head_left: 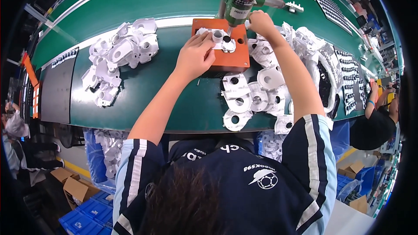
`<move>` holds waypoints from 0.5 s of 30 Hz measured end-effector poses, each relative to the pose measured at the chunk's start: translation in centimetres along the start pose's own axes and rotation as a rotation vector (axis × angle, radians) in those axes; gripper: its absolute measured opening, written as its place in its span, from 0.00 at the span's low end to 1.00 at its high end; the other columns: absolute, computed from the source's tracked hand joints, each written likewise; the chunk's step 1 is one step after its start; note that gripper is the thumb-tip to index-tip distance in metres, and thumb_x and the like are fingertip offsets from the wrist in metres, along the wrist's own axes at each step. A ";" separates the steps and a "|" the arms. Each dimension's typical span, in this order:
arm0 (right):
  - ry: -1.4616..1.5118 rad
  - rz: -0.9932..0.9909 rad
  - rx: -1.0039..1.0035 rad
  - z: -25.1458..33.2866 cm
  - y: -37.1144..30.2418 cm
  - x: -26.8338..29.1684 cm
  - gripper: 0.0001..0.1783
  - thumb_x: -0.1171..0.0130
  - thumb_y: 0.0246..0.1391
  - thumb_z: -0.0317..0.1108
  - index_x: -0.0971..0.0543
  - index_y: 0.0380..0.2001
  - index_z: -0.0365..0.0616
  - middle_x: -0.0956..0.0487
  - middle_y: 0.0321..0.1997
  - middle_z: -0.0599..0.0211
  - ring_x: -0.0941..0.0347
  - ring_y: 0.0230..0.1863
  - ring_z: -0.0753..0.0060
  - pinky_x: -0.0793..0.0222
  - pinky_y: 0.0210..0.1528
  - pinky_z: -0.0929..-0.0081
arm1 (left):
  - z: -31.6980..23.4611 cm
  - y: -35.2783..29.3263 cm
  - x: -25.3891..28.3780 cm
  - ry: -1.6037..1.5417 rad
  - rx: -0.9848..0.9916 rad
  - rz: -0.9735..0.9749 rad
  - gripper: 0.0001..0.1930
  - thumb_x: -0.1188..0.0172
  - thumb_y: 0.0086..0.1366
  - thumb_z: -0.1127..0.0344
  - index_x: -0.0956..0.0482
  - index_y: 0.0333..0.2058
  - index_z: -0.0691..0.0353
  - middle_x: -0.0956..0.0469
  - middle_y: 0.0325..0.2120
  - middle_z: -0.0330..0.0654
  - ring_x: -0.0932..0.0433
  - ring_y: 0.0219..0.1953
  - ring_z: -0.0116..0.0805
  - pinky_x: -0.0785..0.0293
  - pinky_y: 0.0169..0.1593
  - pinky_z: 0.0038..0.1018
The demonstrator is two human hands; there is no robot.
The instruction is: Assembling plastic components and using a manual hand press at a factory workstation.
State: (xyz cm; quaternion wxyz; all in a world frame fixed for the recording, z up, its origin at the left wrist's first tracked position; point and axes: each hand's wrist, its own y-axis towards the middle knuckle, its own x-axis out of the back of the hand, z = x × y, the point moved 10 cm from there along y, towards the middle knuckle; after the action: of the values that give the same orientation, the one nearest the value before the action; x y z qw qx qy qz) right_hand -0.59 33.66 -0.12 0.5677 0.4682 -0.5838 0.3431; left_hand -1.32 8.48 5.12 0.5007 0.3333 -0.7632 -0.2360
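A white plastic housing (228, 45) with round openings lies on the orange fixture block (244, 56). My left hand (197, 55) grips its left side, thumb and fingers closed around the edge. Above the housing stands a green press (239, 0), its thin tip (230, 30) coming down close by a dark round spot in the part. My right hand (262, 24) is closed in a fist just right of the press; whatever its fingers hold is hidden.
White housings are heaped at left (119, 54) and right (267, 80) on the green table (152, 100). A small metal pin (198, 82) lies before the block. Trays of small dark parts (348, 78) stand at right. Blue bins (98, 161) sit below; a co-worker (374, 122) is at far right.
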 end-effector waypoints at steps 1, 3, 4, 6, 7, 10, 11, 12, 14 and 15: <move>0.004 0.001 0.002 0.1 0.0 -0.3 0.12 0.40 0.36 0.33 0.22 0.28 0.42 0.23 0.36 0.58 0.29 0.42 0.55 0.32 0.42 0.61 | 0.1 0.0 -0.1 0.001 0.007 0.005 0.07 0.44 0.50 0.72 0.25 0.30 0.64 0.23 0.41 0.49 0.26 0.49 0.44 0.32 0.54 0.37; -0.041 -0.073 0.186 1.4 -0.5 0.1 0.10 0.41 0.36 0.31 0.21 0.27 0.42 0.23 0.36 0.59 0.29 0.43 0.56 0.33 0.44 0.61 | -0.2 0.4 -0.1 -0.005 -0.006 0.002 0.07 0.44 0.50 0.72 0.25 0.30 0.64 0.23 0.41 0.49 0.26 0.49 0.44 0.32 0.55 0.37; -0.076 -0.072 0.276 2.1 -0.8 -0.3 0.09 0.43 0.37 0.29 0.22 0.27 0.42 0.23 0.33 0.58 0.28 0.41 0.56 0.31 0.42 0.62 | -0.2 0.3 -0.2 0.012 -0.009 0.008 0.07 0.44 0.50 0.73 0.25 0.30 0.64 0.23 0.41 0.49 0.26 0.49 0.44 0.33 0.55 0.37; -0.102 -0.083 0.265 2.8 -0.7 -0.7 0.06 0.44 0.38 0.30 0.22 0.24 0.43 0.23 0.31 0.60 0.27 0.39 0.57 0.30 0.41 0.64 | 0.0 0.2 -0.4 0.028 -0.003 0.018 0.07 0.44 0.50 0.73 0.25 0.31 0.64 0.23 0.42 0.50 0.26 0.49 0.44 0.33 0.55 0.37; -0.131 -0.095 0.253 2.9 -0.6 -0.7 0.04 0.44 0.40 0.31 0.21 0.21 0.44 0.22 0.30 0.62 0.26 0.38 0.58 0.28 0.39 0.65 | 0.0 0.4 -0.4 0.019 -0.006 0.012 0.07 0.44 0.50 0.72 0.25 0.31 0.64 0.24 0.42 0.50 0.27 0.49 0.44 0.33 0.55 0.37; -0.106 -0.091 0.258 2.0 -0.4 -2.2 0.05 0.46 0.41 0.31 0.20 0.22 0.46 0.22 0.30 0.60 0.24 0.35 0.57 0.26 0.36 0.64 | -0.2 0.4 -0.7 0.003 -0.003 0.014 0.08 0.43 0.50 0.72 0.25 0.31 0.63 0.24 0.43 0.50 0.27 0.49 0.45 0.33 0.55 0.37; -0.105 -0.096 0.241 1.6 -0.2 -2.8 0.06 0.46 0.41 0.30 0.20 0.23 0.46 0.21 0.31 0.59 0.24 0.35 0.57 0.26 0.36 0.63 | -0.2 0.4 -0.7 0.015 0.006 0.019 0.08 0.43 0.50 0.72 0.25 0.31 0.63 0.24 0.43 0.51 0.27 0.49 0.46 0.33 0.55 0.38; -0.076 -0.079 0.233 1.7 -0.1 -2.9 0.05 0.45 0.40 0.31 0.20 0.22 0.46 0.21 0.30 0.58 0.24 0.35 0.56 0.26 0.36 0.62 | 0.6 -0.1 -0.9 0.024 0.033 0.020 0.08 0.43 0.50 0.71 0.25 0.32 0.63 0.24 0.44 0.51 0.27 0.49 0.49 0.33 0.54 0.38; -0.022 -0.096 0.156 0.6 -0.4 -2.6 0.05 0.42 0.37 0.32 0.20 0.22 0.45 0.21 0.29 0.58 0.24 0.35 0.54 0.26 0.37 0.61 | 0.1 0.3 -1.1 0.012 0.006 0.040 0.09 0.42 0.50 0.71 0.25 0.33 0.63 0.25 0.44 0.51 0.27 0.48 0.50 0.32 0.53 0.38; 0.013 -0.136 0.123 0.5 -0.4 -2.1 0.06 0.40 0.36 0.33 0.20 0.21 0.45 0.21 0.27 0.58 0.24 0.35 0.53 0.26 0.38 0.61 | 0.0 0.3 -1.0 0.013 0.002 0.057 0.09 0.43 0.51 0.71 0.24 0.33 0.63 0.25 0.45 0.50 0.27 0.48 0.50 0.32 0.53 0.38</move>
State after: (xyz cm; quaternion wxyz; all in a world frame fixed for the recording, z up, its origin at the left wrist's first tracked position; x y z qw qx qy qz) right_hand -0.55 33.35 -2.30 0.5636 0.5385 -0.5247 0.3423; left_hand -1.11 9.40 4.78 0.5120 0.3134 -0.7694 -0.2185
